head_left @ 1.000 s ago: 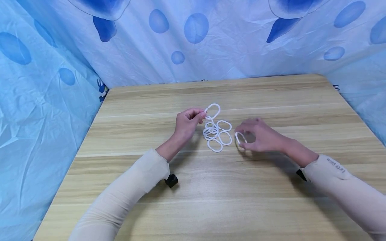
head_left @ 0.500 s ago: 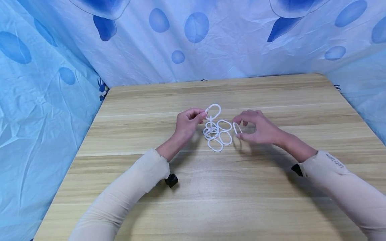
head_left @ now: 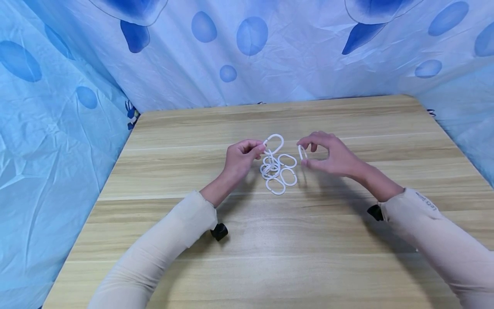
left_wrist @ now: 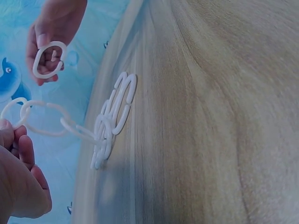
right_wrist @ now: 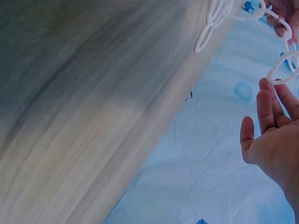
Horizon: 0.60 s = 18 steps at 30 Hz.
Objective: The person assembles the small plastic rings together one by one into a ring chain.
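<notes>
The left hand (head_left: 240, 159) pinches the chain of white rings (head_left: 276, 169) up off the worktop (head_left: 270, 240), while the right hand (head_left: 328, 156) apparently pinches a loose ring (head_left: 301, 153) just beside it.

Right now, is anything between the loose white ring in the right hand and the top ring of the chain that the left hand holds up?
Nothing visible. The loose ring in the right hand faces the top ring pinched by the left hand across open air above the table.
</notes>
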Each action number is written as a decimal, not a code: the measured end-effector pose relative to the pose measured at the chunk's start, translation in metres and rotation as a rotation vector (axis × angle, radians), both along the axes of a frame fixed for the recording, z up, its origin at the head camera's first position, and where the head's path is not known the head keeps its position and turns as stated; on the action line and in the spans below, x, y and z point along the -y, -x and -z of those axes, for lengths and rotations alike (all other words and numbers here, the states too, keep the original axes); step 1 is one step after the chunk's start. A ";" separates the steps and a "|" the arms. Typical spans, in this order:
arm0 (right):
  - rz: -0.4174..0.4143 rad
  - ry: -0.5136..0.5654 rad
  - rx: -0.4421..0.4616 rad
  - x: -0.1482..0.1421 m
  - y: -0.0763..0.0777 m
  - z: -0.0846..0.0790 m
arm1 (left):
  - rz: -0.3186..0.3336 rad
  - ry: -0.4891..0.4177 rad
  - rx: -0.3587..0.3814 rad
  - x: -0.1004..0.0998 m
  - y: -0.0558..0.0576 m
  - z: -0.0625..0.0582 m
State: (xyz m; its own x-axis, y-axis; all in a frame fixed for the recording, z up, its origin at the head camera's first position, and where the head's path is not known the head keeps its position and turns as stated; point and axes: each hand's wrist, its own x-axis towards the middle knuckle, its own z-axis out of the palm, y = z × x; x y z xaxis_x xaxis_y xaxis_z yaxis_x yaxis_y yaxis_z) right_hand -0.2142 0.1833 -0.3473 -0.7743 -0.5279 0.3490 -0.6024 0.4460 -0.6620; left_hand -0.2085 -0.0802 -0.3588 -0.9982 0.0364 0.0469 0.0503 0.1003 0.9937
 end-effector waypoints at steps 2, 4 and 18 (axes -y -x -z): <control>0.023 0.016 0.023 0.000 0.001 -0.001 | 0.001 -0.001 -0.003 0.000 0.000 0.000; 0.041 0.035 0.043 0.001 0.002 -0.003 | 0.001 0.004 -0.004 0.000 0.000 0.001; 0.114 0.150 0.120 0.019 0.007 -0.016 | 0.012 0.000 -0.014 0.001 -0.001 0.001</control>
